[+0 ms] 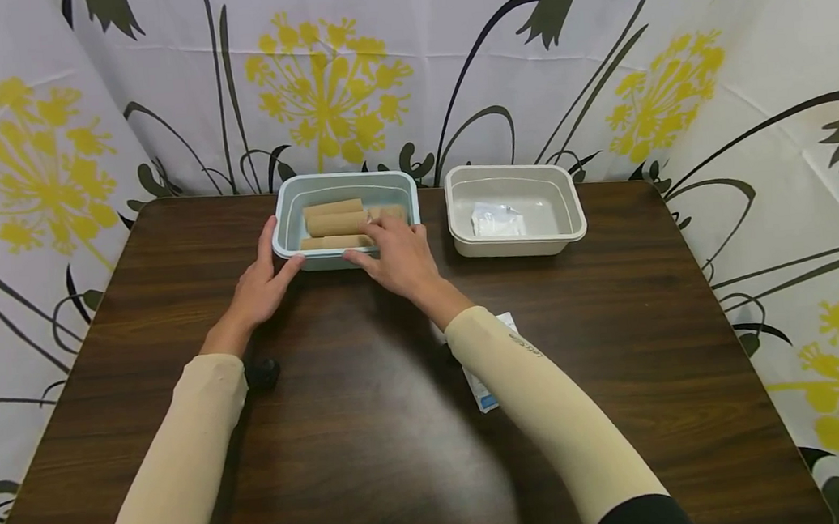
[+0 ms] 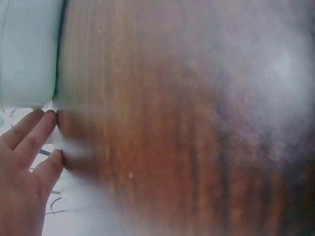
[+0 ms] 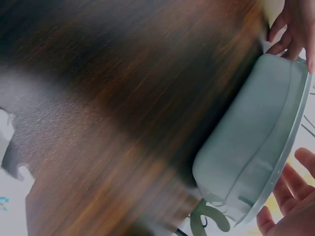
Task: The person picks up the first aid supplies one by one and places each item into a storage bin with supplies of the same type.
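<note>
1. Bench point(image 1: 346, 470): dark brown, wood-grained, with a pale sheen on its near part.
2. Sleeves point(image 1: 174, 466): two, cream, reaching in from the near edge.
3. White packet point(image 1: 484, 395): partly hidden beneath the right forearm; one blue-marked end shows.
4. Left hand point(image 1: 257, 290): fingers extended, touching the outer left end of the blue bin point(image 1: 349, 259); thumb at its front rim.
5. Right hand point(image 1: 401, 259): fingers over the bin's front rim among the contents, thumb outside the front wall. Whether it grips anything cannot be told.
6. Brown rolls point(image 1: 339, 224): inside the blue bin, at the bench's far edge. At least four show; the right hand blocks a full count.
7. Cream bin point(image 1: 517, 247): one, just right of the blue bin, not touching it; white wrapping point(image 1: 497, 220) lies inside.
8. Curtain point(image 1: 405, 52): white, yellow-and-dark floral print, hanging behind the bench.
</note>
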`<action>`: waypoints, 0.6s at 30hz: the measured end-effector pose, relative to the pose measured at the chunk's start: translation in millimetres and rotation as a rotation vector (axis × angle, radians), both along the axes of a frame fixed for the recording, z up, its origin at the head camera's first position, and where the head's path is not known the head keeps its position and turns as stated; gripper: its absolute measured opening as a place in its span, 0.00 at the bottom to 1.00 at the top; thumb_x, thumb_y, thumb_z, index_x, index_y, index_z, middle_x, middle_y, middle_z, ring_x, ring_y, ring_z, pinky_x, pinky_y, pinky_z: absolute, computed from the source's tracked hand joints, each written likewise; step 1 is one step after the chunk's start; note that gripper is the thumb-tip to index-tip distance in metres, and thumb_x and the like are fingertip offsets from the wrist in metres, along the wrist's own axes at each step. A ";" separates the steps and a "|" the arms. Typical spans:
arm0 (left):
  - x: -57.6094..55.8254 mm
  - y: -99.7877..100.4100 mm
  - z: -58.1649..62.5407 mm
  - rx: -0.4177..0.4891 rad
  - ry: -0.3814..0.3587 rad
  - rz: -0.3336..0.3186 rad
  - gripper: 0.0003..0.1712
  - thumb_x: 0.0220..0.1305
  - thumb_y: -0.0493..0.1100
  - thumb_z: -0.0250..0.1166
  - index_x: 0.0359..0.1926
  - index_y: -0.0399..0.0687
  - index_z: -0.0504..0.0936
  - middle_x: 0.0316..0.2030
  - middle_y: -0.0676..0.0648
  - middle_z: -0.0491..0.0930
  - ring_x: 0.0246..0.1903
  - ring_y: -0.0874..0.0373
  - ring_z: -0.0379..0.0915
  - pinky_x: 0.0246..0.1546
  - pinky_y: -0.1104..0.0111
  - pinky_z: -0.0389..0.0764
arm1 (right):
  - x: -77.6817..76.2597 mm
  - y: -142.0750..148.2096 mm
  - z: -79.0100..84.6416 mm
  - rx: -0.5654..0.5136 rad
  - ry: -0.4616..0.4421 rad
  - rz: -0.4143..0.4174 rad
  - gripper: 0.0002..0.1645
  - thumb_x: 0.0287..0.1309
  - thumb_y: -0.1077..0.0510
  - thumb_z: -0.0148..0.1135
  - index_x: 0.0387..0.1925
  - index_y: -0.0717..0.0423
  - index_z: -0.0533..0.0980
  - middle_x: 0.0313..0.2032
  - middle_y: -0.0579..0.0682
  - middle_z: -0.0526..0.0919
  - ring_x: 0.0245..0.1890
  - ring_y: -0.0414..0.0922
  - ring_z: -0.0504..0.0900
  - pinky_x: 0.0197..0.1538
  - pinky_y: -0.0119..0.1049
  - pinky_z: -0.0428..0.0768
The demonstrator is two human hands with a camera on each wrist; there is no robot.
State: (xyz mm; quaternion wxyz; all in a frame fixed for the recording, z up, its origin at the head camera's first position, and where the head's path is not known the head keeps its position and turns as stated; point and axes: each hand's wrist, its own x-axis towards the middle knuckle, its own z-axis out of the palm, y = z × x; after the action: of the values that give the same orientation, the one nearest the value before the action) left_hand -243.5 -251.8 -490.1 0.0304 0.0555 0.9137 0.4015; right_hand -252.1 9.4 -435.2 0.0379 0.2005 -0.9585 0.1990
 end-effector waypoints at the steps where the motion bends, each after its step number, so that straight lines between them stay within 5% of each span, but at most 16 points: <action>1: -0.6 -0.3 -0.4 0.001 0.002 -0.001 0.47 0.71 0.66 0.49 0.76 0.74 0.28 0.76 0.40 0.44 0.69 0.31 0.49 0.62 0.33 0.49 | 0.9 1.6 0.5 -0.009 0.005 0.010 0.35 0.62 0.29 0.55 0.61 0.44 0.76 0.56 0.44 0.74 0.58 0.41 0.70 0.55 0.47 0.62; 11: -1.7 -2.7 -0.4 0.016 0.003 0.000 0.46 0.70 0.66 0.50 0.76 0.76 0.29 0.76 0.41 0.44 0.70 0.30 0.48 0.62 0.33 0.48 | 17.9 27.1 14.5 -0.089 0.036 0.111 0.32 0.64 0.34 0.58 0.63 0.46 0.76 0.62 0.44 0.73 0.63 0.41 0.69 0.61 0.46 0.63; 18: -2.4 -2.4 -0.6 0.017 -0.003 -0.010 0.47 0.70 0.67 0.50 0.77 0.72 0.29 0.77 0.42 0.42 0.70 0.31 0.47 0.63 0.33 0.48 | 40.0 76.0 26.9 -0.194 -0.028 0.193 0.33 0.65 0.39 0.60 0.66 0.49 0.73 0.68 0.49 0.68 0.67 0.47 0.65 0.67 0.45 0.63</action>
State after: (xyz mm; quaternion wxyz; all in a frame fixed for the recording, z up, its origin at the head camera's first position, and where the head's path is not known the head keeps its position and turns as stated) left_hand -245.9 -254.2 -490.6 0.0332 0.0598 0.9100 0.4090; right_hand -212.0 85.4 -408.3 0.0243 0.2843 -0.9116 0.2961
